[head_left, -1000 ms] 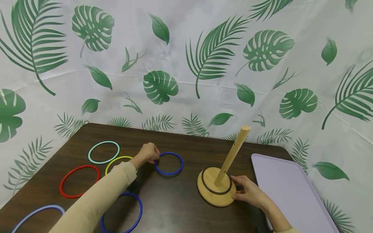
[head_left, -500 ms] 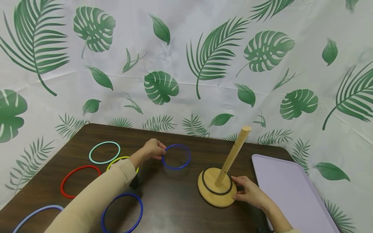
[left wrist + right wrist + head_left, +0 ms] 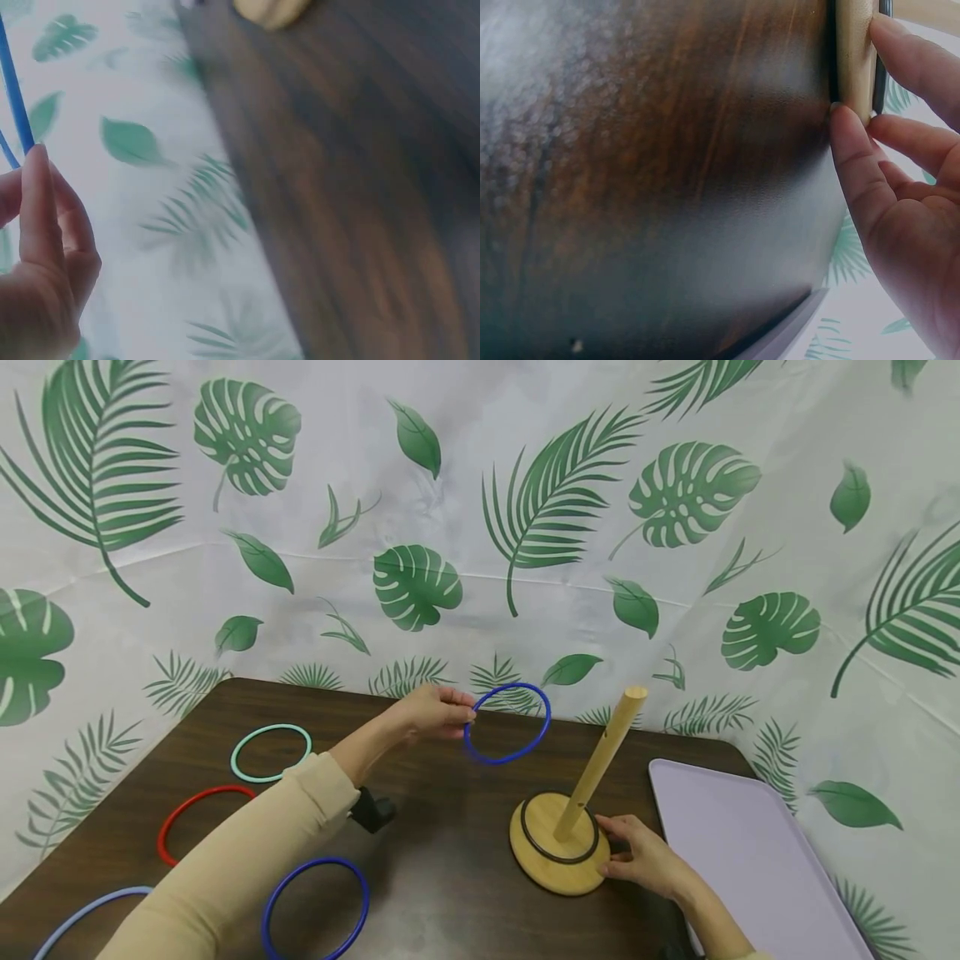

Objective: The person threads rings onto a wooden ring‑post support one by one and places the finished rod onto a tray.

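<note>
My left hand (image 3: 431,710) pinches a thin blue ring (image 3: 495,762) at its left side, between thumb and fingertips. The ring is up off the table, tilted, left of the wooden peg (image 3: 600,760). In the left wrist view only a piece of the blue ring (image 3: 15,90) shows above the thumb. Around the peg's foot a black ring (image 3: 564,861) lies on the round wooden base (image 3: 558,882). My right hand (image 3: 641,860) grips that base by its right edge. The right wrist view has the thumb and fingers on opposite faces of the base edge (image 3: 853,60).
To the left on the dark table lie a mint ring (image 3: 272,726), a red ring (image 3: 217,789), a light blue ring (image 3: 82,910) and another blue ring (image 3: 366,893). A lilac tray (image 3: 750,843) stands at the right. A leaf-print cloth (image 3: 525,635) hangs behind the table.
My left hand has lifted the blue ring from the table and carried it up and right, toward the peg. The yellow ring is now hidden behind the sleeve. My right hand stays on the base.
</note>
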